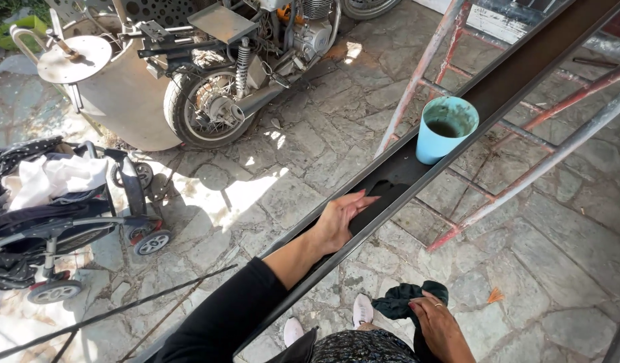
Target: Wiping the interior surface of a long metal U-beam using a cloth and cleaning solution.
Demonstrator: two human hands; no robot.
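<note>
Steel comes first: a long, dark, painted metal channel beam lies across a rusty red-and-grey pipe trestle, and my left hand rests flat on its inner face, fingers together and stretched out along the trough, palm down, gripping nothing. The beam's long axis runs on a diagonal from just below my chest, at the bottom left, up and away to the top right corner, so it points away from me and to my right. Its open side faces up.

My right hand hangs low by my hip, fingers curled around a crumpled dark cloth (held loosely, as far as I can see).

As for progress, I judge the work partly done: the stretch of channel near my left hand looks evenly black, and the same dark coat seems to run on past the cup, though I cannot tell fresh from dry. Whether any length is left to do is hidden beyond the frame.

Farther up the trough, well apart from my fingers, stands a light-blue plastic cup with dark liquid inside, upright. Below lies grey flagstone paving; a motorcycle and a black pushchair stand off to my left.
</note>
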